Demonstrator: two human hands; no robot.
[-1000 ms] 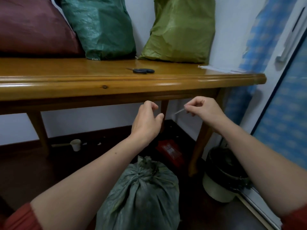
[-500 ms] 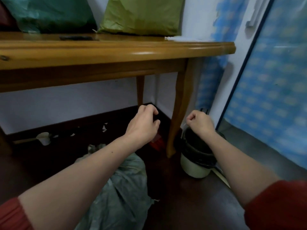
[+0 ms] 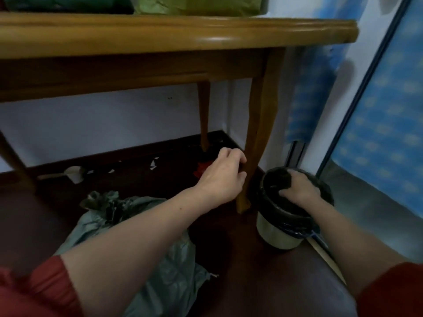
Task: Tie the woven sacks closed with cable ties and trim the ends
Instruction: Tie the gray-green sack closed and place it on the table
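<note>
A grey-green woven sack (image 3: 164, 266) stands on the floor at the lower left, its neck (image 3: 103, 202) gathered into a bunch; no cable tie shows on it from here. My left hand (image 3: 222, 179) hovers above and right of the sack, close to the table's front leg (image 3: 258, 133), fingers curled with nothing visible in them. My right hand (image 3: 302, 189) reaches into the mouth of a white bin with a black liner (image 3: 281, 232). Its fingertips dip into the liner and are hidden. No cut tie end is visible.
A wooden table (image 3: 183, 40) spans the top, with a dark green sack (image 3: 68, 4) and an olive sack (image 3: 196, 5) on it. A red object (image 3: 202, 169) and paper scraps (image 3: 153, 164) lie under the table. A blue patterned panel (image 3: 377, 133) stands at the right.
The view has dropped and swung right. My right hand, which pinched a thin cut tie end near the table edge, has gone down into the bin. My left hand has lowered beside the table leg.
</note>
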